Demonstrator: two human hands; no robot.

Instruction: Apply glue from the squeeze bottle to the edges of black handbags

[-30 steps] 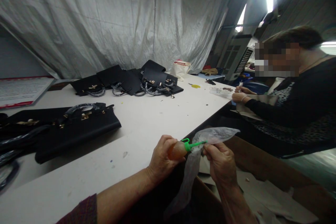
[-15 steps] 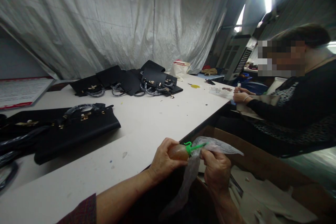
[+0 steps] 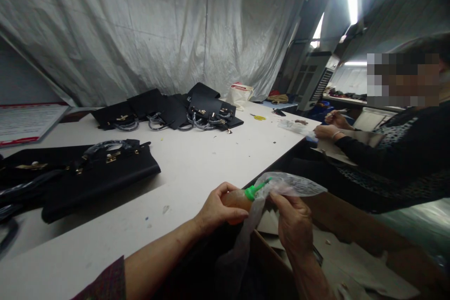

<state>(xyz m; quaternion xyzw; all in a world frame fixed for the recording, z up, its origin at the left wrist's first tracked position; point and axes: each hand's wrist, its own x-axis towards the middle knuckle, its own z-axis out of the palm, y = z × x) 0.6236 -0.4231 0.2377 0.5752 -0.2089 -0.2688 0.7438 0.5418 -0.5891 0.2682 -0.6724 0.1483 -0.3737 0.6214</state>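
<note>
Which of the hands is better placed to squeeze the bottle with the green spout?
Probably the left hand: it is wrapped around the bottle, while the right hand pinches the clear plastic.

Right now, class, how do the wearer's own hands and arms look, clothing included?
The left hand and right hand are ungloved. A dark, purplish sleeve, seemingly finely patterned, ends on the left forearm; the right forearm shows no sleeve in view.
</note>
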